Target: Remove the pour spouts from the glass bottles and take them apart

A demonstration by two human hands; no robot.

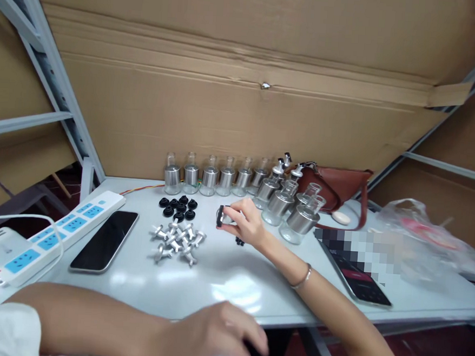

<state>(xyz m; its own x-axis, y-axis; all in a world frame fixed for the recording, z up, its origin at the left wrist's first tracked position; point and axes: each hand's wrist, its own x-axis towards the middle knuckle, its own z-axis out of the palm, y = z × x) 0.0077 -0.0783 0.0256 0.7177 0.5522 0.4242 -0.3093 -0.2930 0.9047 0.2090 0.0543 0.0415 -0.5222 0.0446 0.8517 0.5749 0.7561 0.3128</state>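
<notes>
My right hand point(248, 222) is raised over the middle of the table, pinching a small black-rimmed cap point(220, 216) between thumb and fingers. Its clear or silvery body is partly covered by the fingers. Below that hand lie a few tiny black parts point(239, 241). My left hand point(218, 331) is blurred at the table's front edge, fingers loosely apart, with no held thing visible. To the left are several silver-grey pourer spouts point(175, 241) in a heap and several black stoppers point(180, 209). Glass bottles with metal bands point(210, 177) stand along the back.
At left are a power strip point(73, 226) with a white charger point(7, 248) and a dark phone point(105, 242). A brown bag point(334, 185), another phone point(360, 279) and a plastic bag point(423, 245) lie at right. A cardboard wall point(225, 117) rises behind.
</notes>
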